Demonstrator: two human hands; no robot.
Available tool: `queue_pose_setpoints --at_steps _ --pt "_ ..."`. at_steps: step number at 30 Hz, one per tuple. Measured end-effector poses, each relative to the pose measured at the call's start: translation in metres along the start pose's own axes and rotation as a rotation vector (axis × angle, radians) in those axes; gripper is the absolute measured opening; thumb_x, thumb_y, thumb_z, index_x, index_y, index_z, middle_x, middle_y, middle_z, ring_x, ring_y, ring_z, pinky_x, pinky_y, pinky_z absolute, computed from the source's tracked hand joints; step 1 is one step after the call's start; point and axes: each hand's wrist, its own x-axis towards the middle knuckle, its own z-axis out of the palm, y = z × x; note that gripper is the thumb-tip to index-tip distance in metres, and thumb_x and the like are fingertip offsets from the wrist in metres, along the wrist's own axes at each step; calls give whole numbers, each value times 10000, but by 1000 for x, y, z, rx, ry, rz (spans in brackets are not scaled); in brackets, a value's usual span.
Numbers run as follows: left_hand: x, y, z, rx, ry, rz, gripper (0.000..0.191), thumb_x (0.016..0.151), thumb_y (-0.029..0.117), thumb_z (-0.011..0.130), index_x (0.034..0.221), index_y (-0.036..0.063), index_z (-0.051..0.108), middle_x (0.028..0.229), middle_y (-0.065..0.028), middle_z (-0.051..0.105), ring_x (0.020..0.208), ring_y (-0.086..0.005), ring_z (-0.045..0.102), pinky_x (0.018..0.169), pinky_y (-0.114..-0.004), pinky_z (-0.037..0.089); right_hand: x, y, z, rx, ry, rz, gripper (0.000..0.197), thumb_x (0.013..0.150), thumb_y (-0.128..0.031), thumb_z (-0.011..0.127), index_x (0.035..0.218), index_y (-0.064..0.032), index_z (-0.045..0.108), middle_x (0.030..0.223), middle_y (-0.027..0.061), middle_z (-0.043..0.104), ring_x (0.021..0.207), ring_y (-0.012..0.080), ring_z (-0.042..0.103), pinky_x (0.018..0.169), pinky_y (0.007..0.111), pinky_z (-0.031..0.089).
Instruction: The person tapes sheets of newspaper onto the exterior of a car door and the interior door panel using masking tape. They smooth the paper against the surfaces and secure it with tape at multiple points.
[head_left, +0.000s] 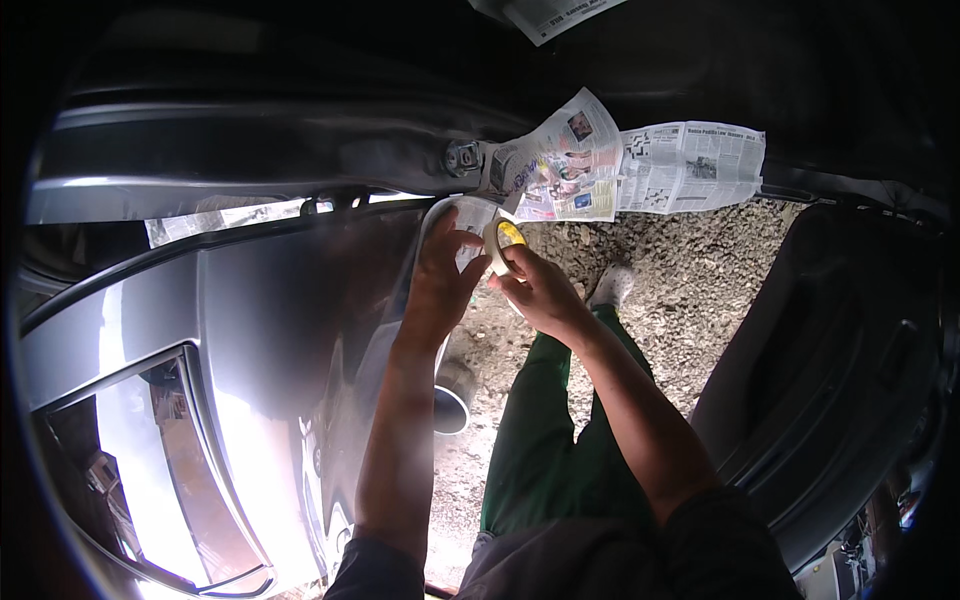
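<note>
My right hand (541, 289) grips a roll of masking tape (492, 246) with a yellow inner core. Just left of the roll is my left hand (439, 277), its thumb and index finger apart and pointing at the tape. The other left fingers are close to the edge of a silver-grey vehicle panel (285, 322); whether they touch it I cannot tell. Beyond my hands, a creased newspaper sheet (562, 169) covers part of the dark car body (300, 146). A second newspaper sheet (694, 169) adjoins it on the right. More printed paper shows behind my left fingers.
A metal door striker (463, 157) sits beside the newspaper. An open car door (817, 360) stands on the right. Below my left forearm is a cylindrical thing (452, 409) with a round open end. Gravel (675, 300) lies underfoot. Another newspaper piece (555, 19) hangs at the top.
</note>
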Motion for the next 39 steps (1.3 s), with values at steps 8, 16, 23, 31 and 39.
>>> queue_pose_setpoints --at_steps 8,16,23,31,39 --pt "1 5 -2 129 -56 55 152 863 143 752 989 73 703 1512 -193 479 1406 -352 454 1142 -417 387 -8 -11 -15 -300 -51 -84 253 921 -157 715 1015 1 542 783 162 594 708 304 616 645 415 447" --pt "-1 3 3 31 -11 -15 140 871 152 758 978 68 727 1530 -187 463 1423 -341 437 1149 -399 380 -14 -21 -3 -184 11 68 217 943 -176 666 1005 -8 544 782 212 648 764 421 661 668 491 474" --pt "3 5 3 85 -62 -46 131 885 138 741 995 67 724 1540 -186 453 1425 -329 437 1155 -393 373 -13 -25 1 -252 59 128 211 934 -149 703 1043 -11 586 779 167 649 691 304 667 647 388 487" --pt "1 1 8 116 -94 28 134 860 138 751 966 66 711 1541 -184 452 1468 -366 352 1184 -425 323 -3 -28 -34 -534 -117 -196 153 844 -36 679 965 -5 591 809 205 655 758 368 669 759 496 532" --pt "0 4 15 119 -58 48 73 888 149 681 930 89 671 1496 -160 455 1409 -391 380 1120 -456 351 1 -23 -45 -396 -191 30 305 949 -209 623 1182 -16 587 917 228 685 865 424 678 743 491 519"
